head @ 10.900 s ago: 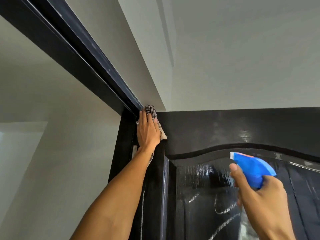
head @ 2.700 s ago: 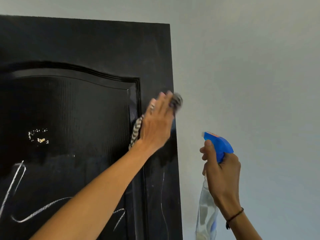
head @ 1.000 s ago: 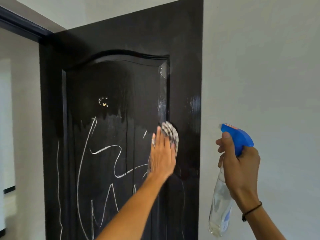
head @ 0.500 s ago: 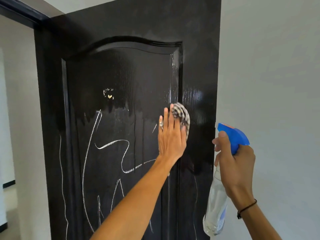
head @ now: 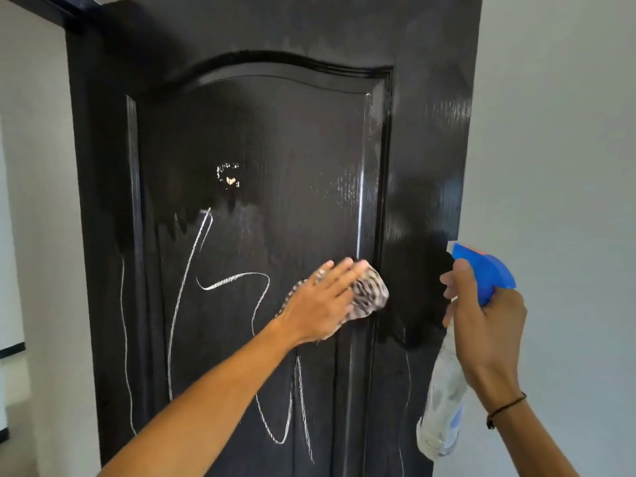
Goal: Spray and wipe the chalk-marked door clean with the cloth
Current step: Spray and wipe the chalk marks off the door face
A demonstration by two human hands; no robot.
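Currently, left hand (head: pixel 318 304): fingers straight and together, pressing the checked cloth (head: pixel 366 296) on the door (head: pixel 275 132) at centre.
Right hand (head: pixel 488 321): at 3 o'clock, fingers curled round the spray bottle (head: pixel 444 407).
Chalk lines (head: pixel 192 270): from 9 to 6 o'clock, unwiped.
Risk: wet chalk likely smears; drips may streak lower panel.

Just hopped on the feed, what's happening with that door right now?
A person is wiping a black door. The left hand presses a checked cloth flat against the panel's right side; the right hand holds a spray bottle beside the door edge. The upper panel looks wet and clean; chalk lines remain lower down.
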